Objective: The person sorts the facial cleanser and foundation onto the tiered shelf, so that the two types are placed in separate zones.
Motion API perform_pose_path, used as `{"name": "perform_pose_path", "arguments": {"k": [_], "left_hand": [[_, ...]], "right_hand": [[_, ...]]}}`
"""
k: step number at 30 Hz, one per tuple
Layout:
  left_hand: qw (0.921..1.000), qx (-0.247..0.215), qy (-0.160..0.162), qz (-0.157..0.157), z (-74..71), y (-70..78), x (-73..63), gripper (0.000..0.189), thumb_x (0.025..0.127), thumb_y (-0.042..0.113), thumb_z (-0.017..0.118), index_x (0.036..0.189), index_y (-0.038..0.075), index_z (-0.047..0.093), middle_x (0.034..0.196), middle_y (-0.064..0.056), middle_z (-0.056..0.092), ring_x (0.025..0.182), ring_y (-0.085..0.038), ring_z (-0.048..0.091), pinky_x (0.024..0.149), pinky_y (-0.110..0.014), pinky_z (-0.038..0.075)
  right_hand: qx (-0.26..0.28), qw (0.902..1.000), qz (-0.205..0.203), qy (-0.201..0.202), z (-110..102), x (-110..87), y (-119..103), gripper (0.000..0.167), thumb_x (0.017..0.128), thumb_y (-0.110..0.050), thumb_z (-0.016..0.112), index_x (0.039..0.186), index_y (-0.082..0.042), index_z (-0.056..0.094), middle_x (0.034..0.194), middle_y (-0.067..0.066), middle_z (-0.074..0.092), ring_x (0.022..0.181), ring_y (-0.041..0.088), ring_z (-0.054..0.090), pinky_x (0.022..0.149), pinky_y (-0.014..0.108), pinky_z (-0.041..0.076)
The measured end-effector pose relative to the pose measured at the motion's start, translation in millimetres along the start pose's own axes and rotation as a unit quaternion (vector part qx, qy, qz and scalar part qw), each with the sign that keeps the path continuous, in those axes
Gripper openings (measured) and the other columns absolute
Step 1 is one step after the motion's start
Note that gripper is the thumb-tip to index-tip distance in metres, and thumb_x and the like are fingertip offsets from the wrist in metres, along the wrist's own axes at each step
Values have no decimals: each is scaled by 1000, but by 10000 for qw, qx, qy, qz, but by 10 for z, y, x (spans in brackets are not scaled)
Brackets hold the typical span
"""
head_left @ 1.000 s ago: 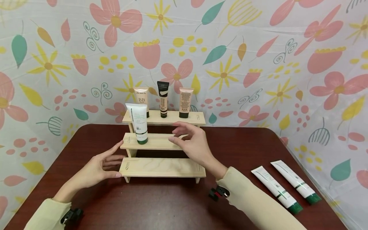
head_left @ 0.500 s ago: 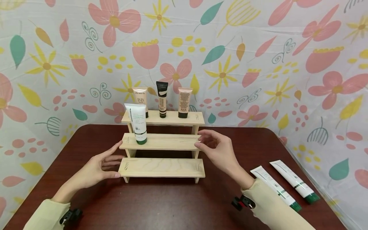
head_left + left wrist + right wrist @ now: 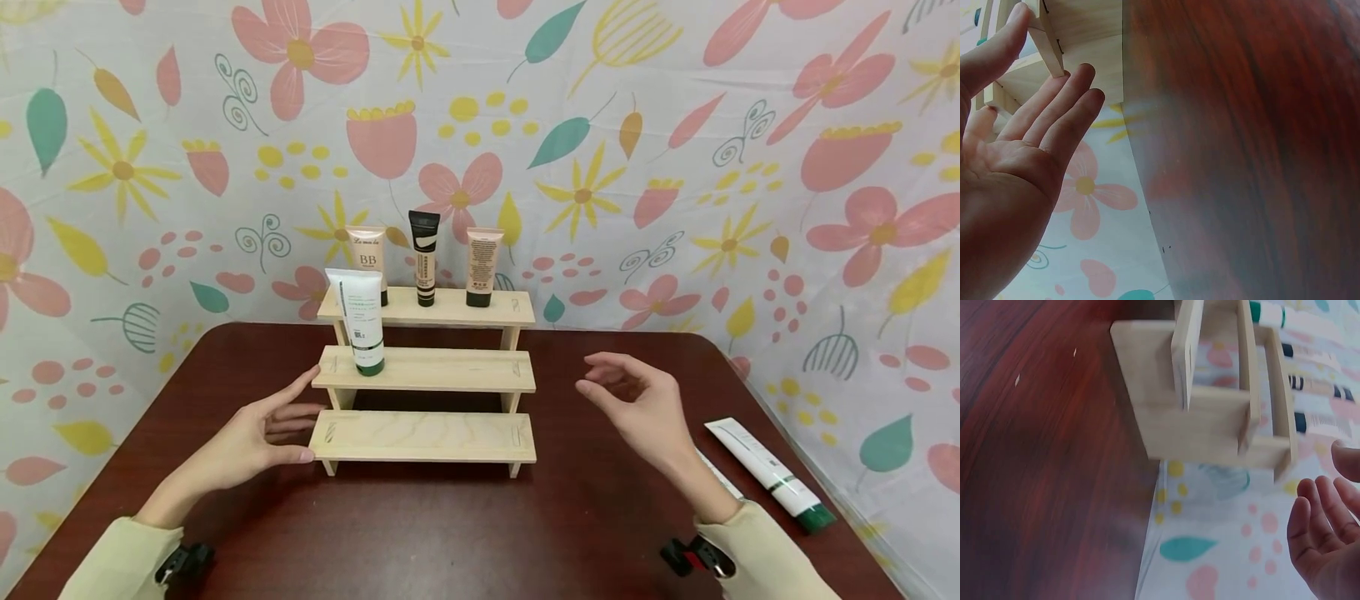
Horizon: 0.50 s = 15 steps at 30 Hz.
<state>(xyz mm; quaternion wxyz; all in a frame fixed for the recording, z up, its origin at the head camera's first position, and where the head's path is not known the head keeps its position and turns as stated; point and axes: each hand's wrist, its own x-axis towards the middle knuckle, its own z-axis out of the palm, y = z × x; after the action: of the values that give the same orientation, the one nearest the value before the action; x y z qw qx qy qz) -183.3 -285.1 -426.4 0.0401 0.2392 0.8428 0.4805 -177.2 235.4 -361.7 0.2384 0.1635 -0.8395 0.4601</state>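
Note:
A three-step wooden display rack (image 3: 423,437) stands on the dark table. My left hand (image 3: 251,442) touches its left end, thumb at the bottom step and index finger by the middle one; in the left wrist view the fingers (image 3: 1063,119) lie straight along the wood. On the middle step, at the left, a white tube with a green cap (image 3: 362,321) stands upright. My right hand (image 3: 641,408) is in the air right of the rack, fingers loosely bent and holding nothing. Two white tubes lie at the right: one white tube (image 3: 772,475) is plain to see, the other mostly hidden behind my right forearm.
On the top step stand a beige BB tube (image 3: 367,248), partly hidden, a slim black-topped tube (image 3: 425,258) and a pinkish tube (image 3: 482,267). A flower-patterned cloth (image 3: 637,150) hangs behind the table (image 3: 420,533).
My right hand has moved right, from over the middle step to the air beyond the rack, and its forearm now covers one lying tube. The left hand stays at the rack.

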Motion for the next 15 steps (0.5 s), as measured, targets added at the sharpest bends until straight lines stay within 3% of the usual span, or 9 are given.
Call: {"name": "perform_pose_path", "arguments": {"k": [8,15], "left_hand": [[10000,-52,7,23,2,11,3,109,84,12,91,170,23,24,138,-26,64,120,-40,68,96,-41,57],[9999,-94,9,84,1,45,-16,109,84,10,90,170,20,24,137,-29,63,119,-42,68,94,-52,57]], "right_hand": [[-630,9979,130,-2,-393,-163,244,31,89,-5,86,118,-13,78,95,4,76,83,5,69,74,14,52],[-1499,9866,301,-566,-768,-301,538,30,91,-14,86,119,-16,77,96,-1,74,79,5,68,67,16,51]]}}
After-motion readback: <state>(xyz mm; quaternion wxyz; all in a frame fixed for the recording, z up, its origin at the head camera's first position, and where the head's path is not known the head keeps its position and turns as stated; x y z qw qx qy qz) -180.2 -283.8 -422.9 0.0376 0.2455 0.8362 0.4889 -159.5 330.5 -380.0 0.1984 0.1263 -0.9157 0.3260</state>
